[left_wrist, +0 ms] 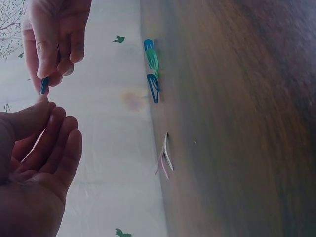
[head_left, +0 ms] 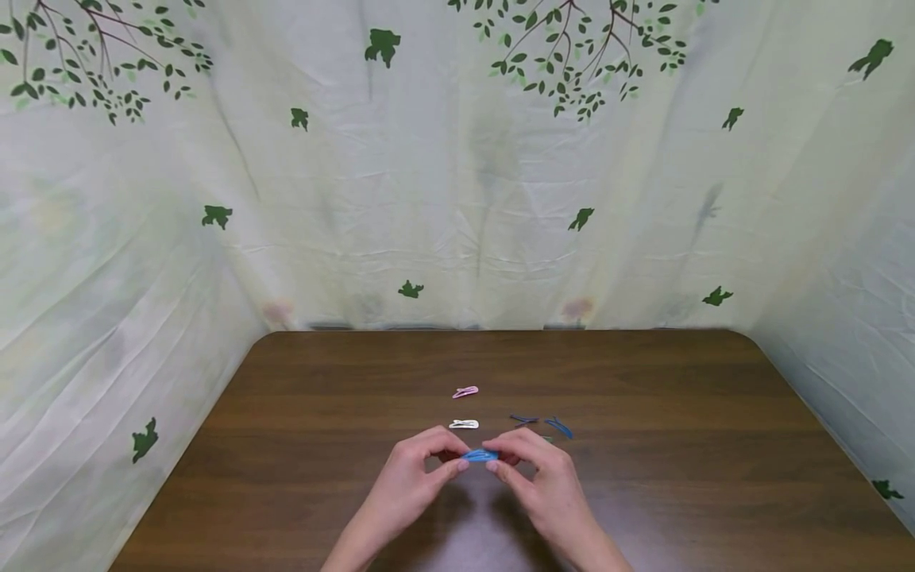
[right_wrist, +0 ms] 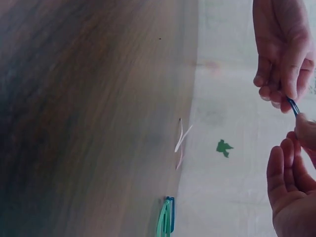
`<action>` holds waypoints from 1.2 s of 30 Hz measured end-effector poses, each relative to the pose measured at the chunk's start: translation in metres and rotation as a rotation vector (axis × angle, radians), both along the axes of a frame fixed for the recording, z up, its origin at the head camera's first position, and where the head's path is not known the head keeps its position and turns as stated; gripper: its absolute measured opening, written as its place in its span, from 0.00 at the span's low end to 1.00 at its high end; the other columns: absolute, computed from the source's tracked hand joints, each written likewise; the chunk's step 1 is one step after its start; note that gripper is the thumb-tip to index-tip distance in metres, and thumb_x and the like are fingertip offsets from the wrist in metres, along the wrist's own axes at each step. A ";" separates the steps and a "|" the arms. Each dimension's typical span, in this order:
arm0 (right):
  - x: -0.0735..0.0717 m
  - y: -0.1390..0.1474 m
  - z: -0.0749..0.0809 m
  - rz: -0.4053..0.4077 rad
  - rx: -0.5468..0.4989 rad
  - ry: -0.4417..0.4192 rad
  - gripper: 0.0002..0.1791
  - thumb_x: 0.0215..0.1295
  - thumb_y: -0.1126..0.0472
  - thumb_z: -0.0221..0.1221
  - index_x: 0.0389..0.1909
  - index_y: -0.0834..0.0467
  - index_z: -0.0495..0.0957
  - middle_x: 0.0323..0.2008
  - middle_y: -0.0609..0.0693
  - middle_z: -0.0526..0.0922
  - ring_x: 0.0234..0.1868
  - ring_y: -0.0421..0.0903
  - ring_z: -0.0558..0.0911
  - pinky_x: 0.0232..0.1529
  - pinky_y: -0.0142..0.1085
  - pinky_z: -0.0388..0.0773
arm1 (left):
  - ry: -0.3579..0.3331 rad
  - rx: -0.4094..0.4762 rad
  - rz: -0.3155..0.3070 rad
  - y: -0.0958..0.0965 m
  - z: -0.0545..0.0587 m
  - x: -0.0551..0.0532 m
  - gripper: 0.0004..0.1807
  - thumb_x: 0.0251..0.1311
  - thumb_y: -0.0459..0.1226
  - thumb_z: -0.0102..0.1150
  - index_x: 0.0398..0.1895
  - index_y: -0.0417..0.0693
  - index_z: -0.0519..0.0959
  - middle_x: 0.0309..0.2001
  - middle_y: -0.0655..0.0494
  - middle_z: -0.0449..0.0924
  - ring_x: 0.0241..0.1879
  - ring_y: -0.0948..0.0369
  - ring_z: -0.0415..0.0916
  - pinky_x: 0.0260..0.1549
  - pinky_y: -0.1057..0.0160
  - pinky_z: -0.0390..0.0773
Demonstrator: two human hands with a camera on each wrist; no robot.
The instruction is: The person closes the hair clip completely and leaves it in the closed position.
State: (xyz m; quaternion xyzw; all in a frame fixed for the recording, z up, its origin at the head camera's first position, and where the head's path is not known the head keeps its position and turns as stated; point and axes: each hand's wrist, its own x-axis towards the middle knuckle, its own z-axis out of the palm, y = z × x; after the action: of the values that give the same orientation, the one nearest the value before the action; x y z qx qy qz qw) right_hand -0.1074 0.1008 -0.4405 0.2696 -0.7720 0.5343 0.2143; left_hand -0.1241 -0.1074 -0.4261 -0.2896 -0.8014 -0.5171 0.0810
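Observation:
A light blue snap hair clip (head_left: 480, 455) is held level over the near part of the table by both hands. My left hand (head_left: 422, 470) pinches one end between thumb and fingertips, and my right hand (head_left: 541, 474) pinches the other. In the left wrist view only a short piece of the clip (left_wrist: 44, 85) shows between the two sets of fingertips. Just beyond the hands lie a white hair clip (head_left: 464, 424) and, farther back, a pink one (head_left: 465, 392), both with their arms sprung apart.
Behind the right hand lie a dark blue hair clip (head_left: 524, 419), a blue one (head_left: 558, 427) and a green one (head_left: 547, 438), partly hidden by that hand. The brown wooden table (head_left: 322, 405) meets a white curtain (head_left: 457, 199) with leaf patterns at the back and sides.

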 end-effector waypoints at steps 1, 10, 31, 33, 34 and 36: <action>0.000 0.000 -0.001 0.000 0.010 0.001 0.14 0.57 0.69 0.69 0.44 0.54 0.85 0.38 0.43 0.83 0.35 0.38 0.81 0.36 0.32 0.79 | 0.006 -0.004 -0.011 -0.001 -0.002 -0.001 0.11 0.55 0.27 0.68 0.36 0.53 0.84 0.35 0.62 0.83 0.37 0.63 0.79 0.39 0.62 0.78; 0.001 -0.001 -0.004 -0.020 0.093 -0.113 0.15 0.54 0.69 0.70 0.40 0.49 0.86 0.34 0.36 0.81 0.33 0.35 0.79 0.34 0.35 0.79 | 0.024 -0.119 -0.041 -0.006 -0.009 -0.005 0.11 0.53 0.27 0.70 0.34 0.52 0.85 0.34 0.68 0.81 0.34 0.68 0.77 0.34 0.65 0.79; -0.004 -0.006 -0.006 0.020 0.233 -0.340 0.10 0.56 0.67 0.70 0.38 0.52 0.85 0.28 0.36 0.79 0.29 0.34 0.77 0.32 0.30 0.78 | -0.058 -0.255 0.008 -0.015 -0.014 -0.006 0.07 0.53 0.31 0.71 0.29 0.53 0.83 0.27 0.71 0.76 0.27 0.71 0.72 0.29 0.69 0.76; -0.005 -0.007 -0.007 0.033 0.248 -0.343 0.10 0.56 0.68 0.70 0.37 0.53 0.85 0.27 0.36 0.79 0.28 0.33 0.77 0.31 0.30 0.77 | -0.061 -0.277 0.006 -0.016 -0.014 -0.007 0.07 0.54 0.31 0.71 0.29 0.52 0.83 0.27 0.71 0.76 0.27 0.72 0.71 0.29 0.69 0.75; -0.006 -0.008 -0.008 0.037 0.261 -0.341 0.10 0.55 0.68 0.70 0.37 0.53 0.85 0.27 0.36 0.79 0.27 0.33 0.76 0.30 0.29 0.77 | -0.062 -0.285 0.004 -0.016 -0.014 -0.008 0.07 0.54 0.31 0.71 0.29 0.52 0.82 0.27 0.71 0.76 0.27 0.72 0.71 0.29 0.69 0.75; -0.007 -0.009 -0.009 0.044 0.284 -0.336 0.09 0.55 0.68 0.70 0.36 0.54 0.85 0.26 0.35 0.79 0.27 0.32 0.76 0.29 0.29 0.76 | -0.062 -0.296 -0.003 -0.017 -0.014 -0.009 0.07 0.54 0.31 0.71 0.29 0.51 0.82 0.26 0.70 0.76 0.26 0.72 0.71 0.28 0.69 0.75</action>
State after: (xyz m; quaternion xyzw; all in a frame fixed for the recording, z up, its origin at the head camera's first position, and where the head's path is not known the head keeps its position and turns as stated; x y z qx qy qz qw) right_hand -0.1146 0.0919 -0.4495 0.2209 -0.8582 0.4623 0.0309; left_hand -0.1333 -0.1242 -0.4406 -0.2831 -0.8706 -0.4022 0.0118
